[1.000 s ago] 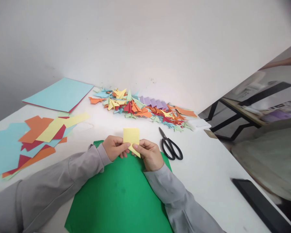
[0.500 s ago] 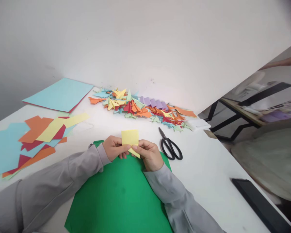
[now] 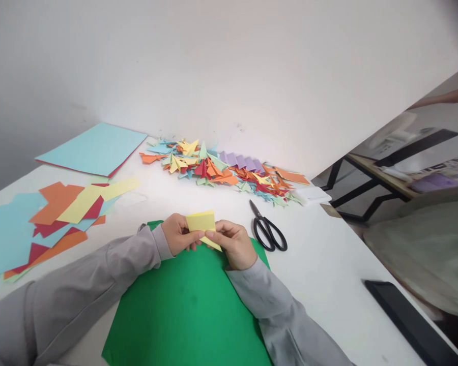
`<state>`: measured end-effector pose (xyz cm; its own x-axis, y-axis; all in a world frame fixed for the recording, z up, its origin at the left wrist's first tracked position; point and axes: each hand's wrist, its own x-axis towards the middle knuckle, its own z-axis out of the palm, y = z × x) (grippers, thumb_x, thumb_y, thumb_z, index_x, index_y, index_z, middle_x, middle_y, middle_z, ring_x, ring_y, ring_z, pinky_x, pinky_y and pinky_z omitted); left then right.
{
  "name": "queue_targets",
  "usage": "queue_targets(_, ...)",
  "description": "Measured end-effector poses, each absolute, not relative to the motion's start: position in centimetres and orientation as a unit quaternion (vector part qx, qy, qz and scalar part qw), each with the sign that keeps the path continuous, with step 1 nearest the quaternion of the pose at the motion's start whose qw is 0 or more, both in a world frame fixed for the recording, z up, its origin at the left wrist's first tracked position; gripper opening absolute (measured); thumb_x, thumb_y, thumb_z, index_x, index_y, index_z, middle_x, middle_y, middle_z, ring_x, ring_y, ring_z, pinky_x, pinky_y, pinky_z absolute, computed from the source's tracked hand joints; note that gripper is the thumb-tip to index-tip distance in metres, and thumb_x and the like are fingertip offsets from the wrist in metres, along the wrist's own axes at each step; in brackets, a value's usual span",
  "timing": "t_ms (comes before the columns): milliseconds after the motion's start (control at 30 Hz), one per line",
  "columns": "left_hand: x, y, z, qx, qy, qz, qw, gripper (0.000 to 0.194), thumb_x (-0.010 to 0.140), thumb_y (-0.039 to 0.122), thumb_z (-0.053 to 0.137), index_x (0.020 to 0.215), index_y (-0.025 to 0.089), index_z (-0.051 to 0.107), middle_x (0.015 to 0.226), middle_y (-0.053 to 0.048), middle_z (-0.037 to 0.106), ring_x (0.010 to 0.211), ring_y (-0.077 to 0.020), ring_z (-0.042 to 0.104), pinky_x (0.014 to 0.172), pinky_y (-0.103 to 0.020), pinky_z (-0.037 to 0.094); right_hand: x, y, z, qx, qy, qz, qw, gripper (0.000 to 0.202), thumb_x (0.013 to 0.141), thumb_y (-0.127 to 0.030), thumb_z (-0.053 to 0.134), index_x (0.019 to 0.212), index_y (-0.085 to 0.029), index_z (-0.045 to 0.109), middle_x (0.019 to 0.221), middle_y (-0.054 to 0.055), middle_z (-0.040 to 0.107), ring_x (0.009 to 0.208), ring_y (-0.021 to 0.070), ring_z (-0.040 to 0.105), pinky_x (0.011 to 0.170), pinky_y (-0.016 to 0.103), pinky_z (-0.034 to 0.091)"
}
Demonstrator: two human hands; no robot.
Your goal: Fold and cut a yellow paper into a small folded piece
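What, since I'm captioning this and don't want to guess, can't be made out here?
- Head view: some fingers of the left hand and right hand, partly hidden by the yellow paper.
- Head view: the lower pieces in the folded paper pile, covered by those on top.
- Head view: the green sheet's near side, cut off by the bottom edge.
- Head view: the lettering at far right, too blurred to read.
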<state>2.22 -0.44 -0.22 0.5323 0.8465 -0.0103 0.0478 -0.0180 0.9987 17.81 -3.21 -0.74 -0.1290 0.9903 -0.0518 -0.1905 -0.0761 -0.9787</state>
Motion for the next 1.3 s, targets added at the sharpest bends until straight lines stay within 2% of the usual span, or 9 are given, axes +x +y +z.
queue_targets(167, 2.5, -0.6, 0.1, 0.622, 0.358, 0.375, 0.586, 0.019, 0.062, 0.028, 0.058, 0.053, 0.011, 0.058, 0.042, 0.001, 0.054, 0.035, -0.0079, 0.050, 0.033, -0.018, 0.039, 17.3, -3.7, 0.1, -0.480, -0.533, 0.524, 0.460, 0.026, 0.066, -0.039, 0.065, 0.060, -0.015, 0.056, 0.041, -0.005, 0.050, 0.036, 0.0064, 0.042, 0.037, 0.019, 0.031)
queue_targets(367, 2.6, -0.7, 0.2, 0.620, 0.358, 0.398, 0.574, 0.018, 0.063, 0.026, 0.058, 0.051, 0.012, 0.056, 0.043, 0.002, 0.053, 0.036, -0.0072, 0.049, 0.033, -0.018, 0.039, 17.1, -3.8, 0.1, -0.495, -0.575, 0.487, 0.433, 0.033, 0.068, -0.045, 0.060, 0.057, -0.015, 0.053, 0.039, -0.006, 0.044, 0.034, 0.0058, 0.037, 0.036, 0.020, 0.027)
queue_targets(767, 2.7, -0.7, 0.1, 0.606, 0.384, 0.392, 0.575, 0.019, 0.063, 0.027, 0.058, 0.051, 0.012, 0.057, 0.040, 0.002, 0.053, 0.033, -0.0068, 0.048, 0.033, -0.017, 0.039, 17.0, -3.7, -0.2, -0.516, -0.545, 0.494, 0.440, 0.038, 0.067, -0.048, 0.061, 0.051, -0.016, 0.048, 0.034, -0.006, 0.044, 0.030, 0.0053, 0.036, 0.033, 0.019, 0.025)
queue_targets(1067, 2.8, -0.8, 0.6, 0.585, 0.402, 0.402, 0.578, 0.018, 0.063, 0.025, 0.060, 0.050, 0.013, 0.057, 0.039, 0.003, 0.053, 0.033, -0.0071, 0.048, 0.033, -0.018, 0.039, 16.5, -3.8, 0.4, -0.567, -0.502, 0.457, 0.466, 0.046, 0.056, -0.050, 0.068, 0.043, -0.020, 0.035, 0.028, -0.008, 0.038, 0.026, 0.0035, 0.027, 0.030, 0.019, 0.016)
queue_targets(1300, 2.7, -0.9, 1.2, 0.553, 0.432, 0.407, 0.584, 0.017, 0.064, 0.020, 0.058, 0.050, 0.011, 0.058, 0.040, 0.002, 0.055, 0.032, -0.0066, 0.048, 0.033, -0.018, 0.039, 16.7, -3.7, 0.3, -0.544, -0.492, 0.485, 0.476, 0.038, 0.062, -0.047, 0.065, 0.048, -0.017, 0.046, 0.032, -0.006, 0.046, 0.028, 0.0052, 0.036, 0.033, 0.019, 0.025)
